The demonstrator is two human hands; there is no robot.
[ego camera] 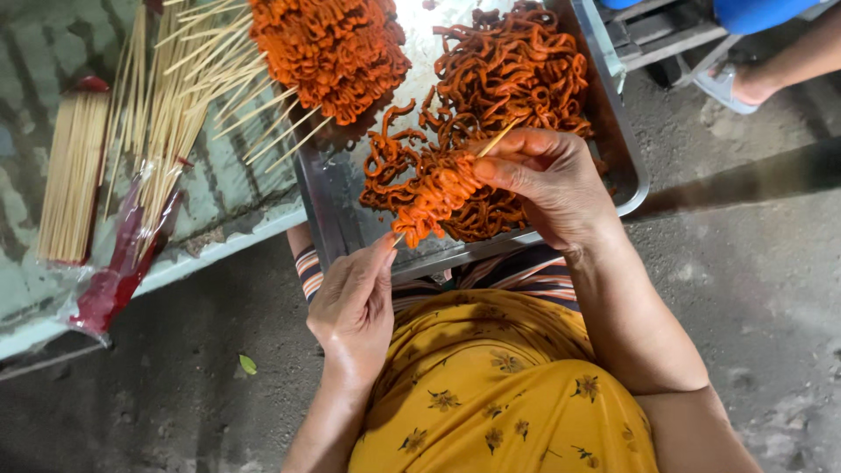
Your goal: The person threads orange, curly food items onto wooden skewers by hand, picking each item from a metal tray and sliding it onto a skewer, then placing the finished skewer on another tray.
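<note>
Seen from above, a person sits with a yellow flowered garment [499, 394] across the lap. The left hand [355, 307] is nearest, its thumb and fingers pressed together, pinching the lower tip of a thin bamboo skewer [491, 143]. Just beyond, the right hand [547, 180] curls its fingers around orange, curly strips [434, 197] already threaded on that skewer, whose bare upper end pokes out past the thumb. The skewer is held slanted over the near edge of a metal tray [626, 149].

To thread well, it seems wise to keep the stick steady at its tip and slide the folds down snugly (even bunching, no gaps).

In the tray lies a loose heap of darker strips [512, 66]; at the far left sits a pile of finished skewers [328, 48]. Further left, bundles of bare sticks [74, 175] rest on a pale surface. A second person's sandalled foot [745, 83] shows at top right.
</note>
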